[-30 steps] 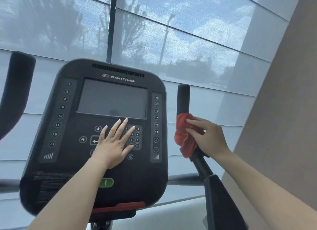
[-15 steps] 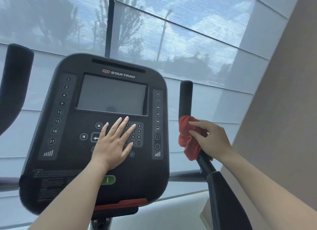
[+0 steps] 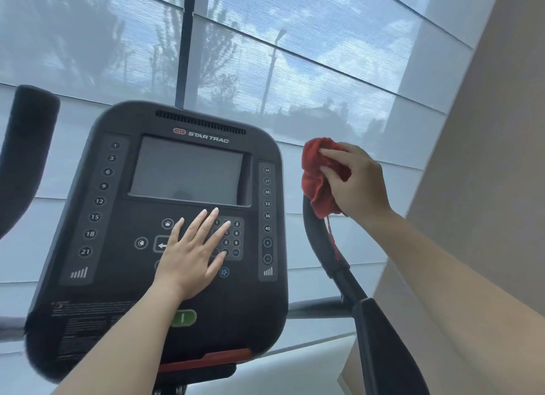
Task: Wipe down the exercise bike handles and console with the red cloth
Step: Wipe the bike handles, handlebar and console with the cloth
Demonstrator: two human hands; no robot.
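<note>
A grey-shaded window (image 3: 324, 55) spans beyond the fingers; a beige wall (image 3: 486, 158) rises just right of the right hand (image 3: 359, 185). The black console with grey screen (image 3: 124, 300) lies under the left hand (image 3: 191, 256), fingers straight, spread on its keypad (image 3: 236, 238). The right fingers grip the crumpled red cloth (image 3: 317, 176) over the hidden top of the curved black handle (image 3: 320, 241).

the cloth (image 3: 317, 170) is plain red, with a red thread hanging from it. the console (image 3: 118, 276) is matt black with white numerals, a grey screen (image 3: 188, 170), a green button (image 3: 183, 317), a blue fan icon (image 3: 224, 272) and a red strip (image 3: 206, 360) along its lower edge. the right handle (image 3: 320, 238) and left handle (image 3: 26, 147) are black. the wall (image 3: 486, 158) is beige.
</note>
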